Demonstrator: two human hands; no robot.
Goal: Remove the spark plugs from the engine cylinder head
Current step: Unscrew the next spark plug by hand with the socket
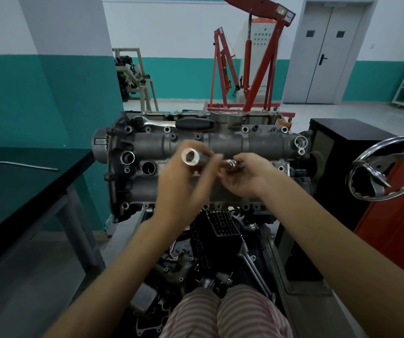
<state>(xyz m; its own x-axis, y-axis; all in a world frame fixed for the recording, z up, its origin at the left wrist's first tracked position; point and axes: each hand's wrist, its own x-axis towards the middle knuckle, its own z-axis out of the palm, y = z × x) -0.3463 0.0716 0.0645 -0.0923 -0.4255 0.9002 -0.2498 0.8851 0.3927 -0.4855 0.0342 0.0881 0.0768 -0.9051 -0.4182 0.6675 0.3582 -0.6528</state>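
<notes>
The grey engine cylinder head (257, 142) lies across the middle on a stand, with an open round plug well (148, 168) near its left end. My left hand (181, 181) holds a shiny spark plug socket (191, 157) above the head, its open end facing me; the hand is blurred. My right hand (247, 174) grips the dark extension bar (232, 164) at the socket's other end. No spark plug is visible.
A ratchet wrench with a black handle (193, 123) rests on the head's far edge. A dark table (25, 191) stands at left, a chrome handwheel (386, 169) at right, red engine cranes (252, 69) behind. Engine parts and tools lie below.
</notes>
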